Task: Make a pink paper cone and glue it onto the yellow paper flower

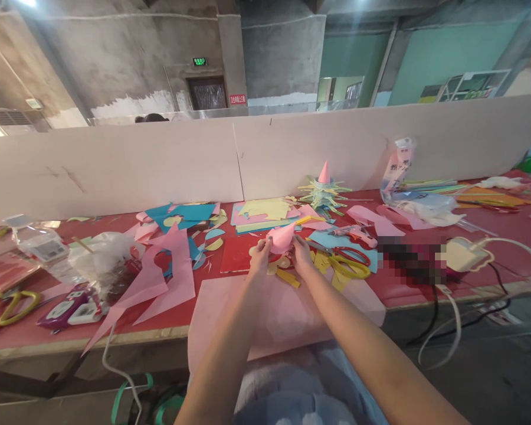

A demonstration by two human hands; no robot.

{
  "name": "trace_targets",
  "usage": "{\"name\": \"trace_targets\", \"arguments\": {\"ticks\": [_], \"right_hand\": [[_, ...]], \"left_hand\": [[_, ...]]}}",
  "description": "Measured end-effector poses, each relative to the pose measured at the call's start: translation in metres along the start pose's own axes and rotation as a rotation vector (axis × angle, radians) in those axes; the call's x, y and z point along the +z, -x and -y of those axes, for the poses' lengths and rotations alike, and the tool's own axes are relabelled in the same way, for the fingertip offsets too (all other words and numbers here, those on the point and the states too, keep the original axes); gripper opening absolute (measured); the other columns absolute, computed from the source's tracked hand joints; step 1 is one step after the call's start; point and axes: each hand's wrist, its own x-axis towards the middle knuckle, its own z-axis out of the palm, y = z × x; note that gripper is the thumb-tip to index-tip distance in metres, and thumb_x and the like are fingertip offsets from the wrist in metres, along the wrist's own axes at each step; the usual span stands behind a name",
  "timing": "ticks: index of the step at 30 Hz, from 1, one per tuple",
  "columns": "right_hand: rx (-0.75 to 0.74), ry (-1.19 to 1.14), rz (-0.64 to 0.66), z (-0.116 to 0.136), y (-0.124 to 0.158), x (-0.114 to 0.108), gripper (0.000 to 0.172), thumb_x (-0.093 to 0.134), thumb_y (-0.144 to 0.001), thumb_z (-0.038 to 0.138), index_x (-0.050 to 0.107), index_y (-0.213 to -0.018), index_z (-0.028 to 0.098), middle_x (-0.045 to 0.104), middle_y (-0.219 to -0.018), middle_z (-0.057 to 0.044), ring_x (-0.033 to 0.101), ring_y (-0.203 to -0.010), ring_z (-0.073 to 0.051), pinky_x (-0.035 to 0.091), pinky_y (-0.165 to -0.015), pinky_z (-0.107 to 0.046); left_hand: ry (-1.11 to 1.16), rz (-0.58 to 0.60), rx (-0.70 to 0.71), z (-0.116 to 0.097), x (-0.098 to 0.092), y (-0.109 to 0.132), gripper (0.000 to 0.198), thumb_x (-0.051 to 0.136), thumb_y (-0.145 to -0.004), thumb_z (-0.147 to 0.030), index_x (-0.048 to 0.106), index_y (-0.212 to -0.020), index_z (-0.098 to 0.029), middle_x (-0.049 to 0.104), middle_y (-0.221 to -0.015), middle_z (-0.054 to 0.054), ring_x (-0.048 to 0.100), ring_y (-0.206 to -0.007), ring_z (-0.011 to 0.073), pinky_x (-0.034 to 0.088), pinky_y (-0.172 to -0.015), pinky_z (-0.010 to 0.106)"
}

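Between my two hands is a pink paper cone [282,237], held just above the table with its tip pointing up and to the right. My left hand [261,254] grips its left side, and my right hand [301,252] has its fingers closed on the right side. Small yellow paper pieces [287,277] lie below the hands. To the right are yellow-handled scissors [351,267], red-handled scissors [354,252] and a pink glue gun [356,234]. A large pink sheet [234,313] hangs over the table's front edge.
A fringed paper tree with a pink cone top [324,189] stands at the back. Pink offcuts [177,277], a plastic bottle [39,242] and a bagged drink [108,260] lie left. A white charger [462,255] with cables is right. A pale partition [168,165] runs behind.
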Motion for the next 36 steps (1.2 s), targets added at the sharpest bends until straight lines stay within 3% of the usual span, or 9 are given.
{"name": "trace_targets", "arguments": {"ticks": [8,15,22,28,36], "right_hand": [[0.011,0.035,0.028,-0.0026,-0.0011,-0.0020,0.034,0.070,-0.065,0.045,0.046,-0.058,0.021,0.043,-0.046,0.007,0.034,-0.037,-0.006,0.022,-0.033,-0.021],[-0.008,0.039,0.063,0.0012,0.0013,-0.0008,0.035,0.063,-0.070,0.040,0.038,-0.055,0.021,0.028,-0.040,0.009,0.016,-0.035,-0.004,0.010,-0.035,-0.022],[-0.014,0.021,0.071,0.0004,0.0008,-0.0022,0.033,0.064,-0.067,0.035,0.037,-0.056,0.021,0.030,-0.044,0.009,0.017,-0.035,-0.003,0.011,-0.035,-0.022],[-0.013,0.006,0.077,0.0054,0.0027,0.0014,0.032,0.064,-0.069,0.038,0.040,-0.057,0.021,0.032,-0.047,0.009,0.018,-0.036,-0.003,0.010,-0.034,-0.022],[-0.012,-0.001,0.083,0.0021,0.0009,-0.0010,0.032,0.069,-0.067,0.039,0.045,-0.059,0.020,0.036,-0.047,0.008,0.025,-0.034,-0.003,0.014,-0.033,-0.021]], "left_hand": [[0.003,0.048,0.052,0.0018,-0.0029,-0.0038,0.047,0.079,-0.053,-0.055,0.058,-0.065,-0.014,0.054,-0.061,-0.002,0.055,-0.062,0.0102,0.050,-0.063,0.023],[0.033,0.004,-0.031,0.0043,-0.0055,-0.0076,0.044,0.082,-0.052,-0.049,0.060,-0.067,-0.014,0.053,-0.059,-0.003,0.055,-0.060,0.0106,0.051,-0.061,0.024],[0.059,0.003,-0.041,0.0005,-0.0055,-0.0049,0.038,0.081,-0.057,-0.039,0.068,-0.081,-0.013,0.064,-0.074,0.003,0.060,-0.070,0.0141,0.052,-0.063,0.026],[0.103,0.053,-0.033,-0.0042,-0.0056,-0.0024,0.040,0.077,-0.065,-0.033,0.070,-0.101,-0.016,0.069,-0.101,0.007,0.063,-0.082,0.0154,0.052,-0.064,0.023],[0.113,0.007,-0.038,-0.0044,-0.0047,-0.0007,0.039,0.078,-0.065,-0.040,0.069,-0.095,-0.016,0.069,-0.093,0.006,0.064,-0.082,0.0154,0.052,-0.068,0.023]]}}
